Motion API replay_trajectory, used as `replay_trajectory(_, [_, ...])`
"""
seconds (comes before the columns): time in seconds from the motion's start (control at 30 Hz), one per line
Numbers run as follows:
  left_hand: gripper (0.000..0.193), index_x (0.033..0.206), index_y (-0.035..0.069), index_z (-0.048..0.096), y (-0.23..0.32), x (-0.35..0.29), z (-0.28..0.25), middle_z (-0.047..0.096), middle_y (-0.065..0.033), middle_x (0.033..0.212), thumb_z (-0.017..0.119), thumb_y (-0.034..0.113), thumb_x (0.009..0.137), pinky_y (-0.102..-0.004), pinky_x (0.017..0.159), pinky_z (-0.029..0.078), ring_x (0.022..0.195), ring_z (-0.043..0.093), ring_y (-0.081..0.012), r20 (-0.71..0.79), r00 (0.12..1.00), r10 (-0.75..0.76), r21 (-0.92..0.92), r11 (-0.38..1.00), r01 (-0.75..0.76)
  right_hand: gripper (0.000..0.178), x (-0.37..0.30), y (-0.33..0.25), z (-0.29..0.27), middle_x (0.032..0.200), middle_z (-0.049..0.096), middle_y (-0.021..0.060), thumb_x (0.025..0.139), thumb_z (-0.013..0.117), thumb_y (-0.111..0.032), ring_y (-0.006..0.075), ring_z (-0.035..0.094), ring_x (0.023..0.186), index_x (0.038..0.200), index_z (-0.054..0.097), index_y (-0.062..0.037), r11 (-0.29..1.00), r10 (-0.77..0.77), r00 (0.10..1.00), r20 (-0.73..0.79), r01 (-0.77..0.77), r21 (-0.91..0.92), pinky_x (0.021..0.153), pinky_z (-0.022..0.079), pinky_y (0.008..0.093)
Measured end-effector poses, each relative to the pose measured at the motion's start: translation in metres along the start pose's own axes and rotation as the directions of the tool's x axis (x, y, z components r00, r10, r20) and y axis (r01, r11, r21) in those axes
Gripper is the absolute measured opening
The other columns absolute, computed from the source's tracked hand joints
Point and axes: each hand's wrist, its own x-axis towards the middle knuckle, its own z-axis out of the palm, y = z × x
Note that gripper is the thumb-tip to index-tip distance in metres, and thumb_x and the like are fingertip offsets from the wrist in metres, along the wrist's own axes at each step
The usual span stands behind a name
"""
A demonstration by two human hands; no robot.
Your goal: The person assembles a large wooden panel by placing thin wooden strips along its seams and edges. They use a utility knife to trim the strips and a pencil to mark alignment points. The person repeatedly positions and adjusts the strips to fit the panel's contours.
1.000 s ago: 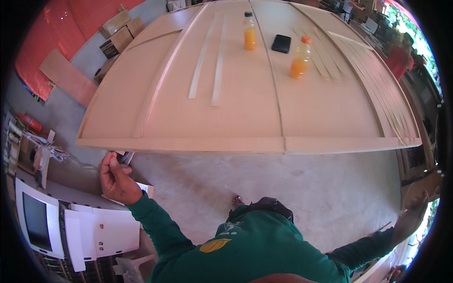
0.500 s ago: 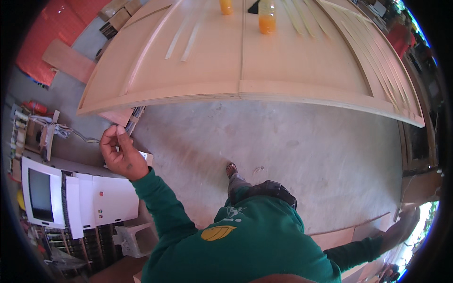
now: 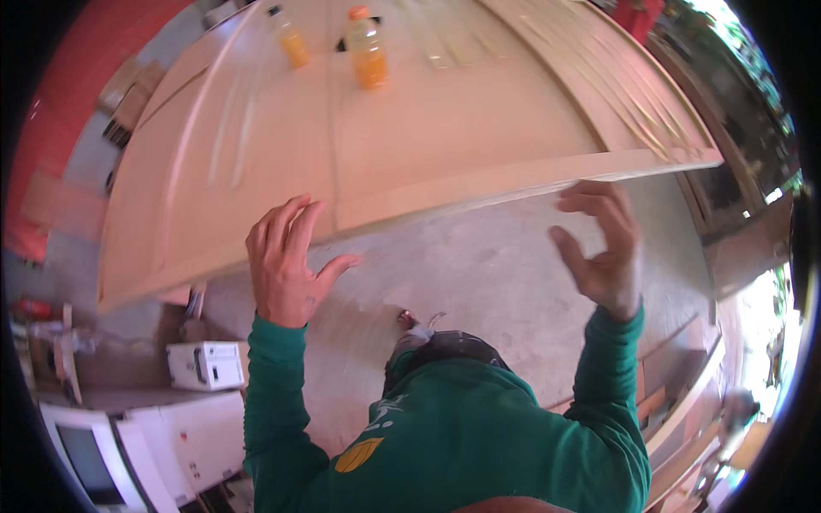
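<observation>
A large framed plywood panel point(image 3: 428, 137) lies flat before me, its near edge running across the view. My left hand point(image 3: 286, 265) is raised at that edge, left of the middle, fingers apart and nothing held. Farther right, my right hand point(image 3: 603, 248) is near the same edge with thumb and fingers spread, also holding nothing. Whether either hand touches the panel I cannot tell. On the panel stand a clear bottle of orange drink point(image 3: 370, 64) with an orange cap and a dark-capped bottle point(image 3: 292, 44). Thin pale strips point(image 3: 616, 77) lie at its right side.
At lower left stands a white machine cabinet point(image 3: 192, 440) beside a dark screen point(image 3: 90, 462). A small white box point(image 3: 205, 365) is above it. Wooden boards point(image 3: 684, 410) lean at lower right. Red sheeting point(image 3: 77, 77) hangs at far left.
My right hand has come up from the far lower right to the panel's near edge. The left moved right, its pinched fingers now spread. My view has turned, and the panel appears tilted.
</observation>
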Motion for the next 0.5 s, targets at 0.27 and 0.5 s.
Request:
replay_trajectory(0.27, [0.066, 0.129, 0.007, 0.072, -0.021, 0.013, 0.029, 0.071, -0.0114, 0.125, 0.100, 0.030, 0.074, -0.0564, 0.115, 0.043, 0.119, 0.065, -0.0332, 0.123, 0.988, 0.097, -0.049, 0.995, -0.091, 0.031, 0.002, 0.054, 0.013, 0.111, 0.074, 0.0125, 0.081, 0.090, -0.022, 0.0344, 0.068, 0.105, 0.105, 0.078, -0.0055, 0.973, -0.092, 0.952, -0.291, 0.024, -0.230, 0.094, 0.052, 0.0471])
replay_trajectory(0.5, [0.070, 0.127, 0.005, 0.068, -0.013, 0.021, 0.035, 0.066, -0.0155, 0.125, 0.102, 0.024, 0.069, -0.0543, 0.109, 0.046, 0.119, 0.061, -0.0396, 0.238, 0.970, -0.052, -0.206, 0.973, 0.102, 0.078, 0.039, 0.059, 0.032, 0.134, 0.068, 0.0133, 0.072, 0.099, -0.033, 0.0349, 0.065, 0.123, 0.140, 0.068, -0.0112, 0.959, -0.134, 0.956, 0.261, 0.191, -0.207, 0.106, 0.051, 0.0538])
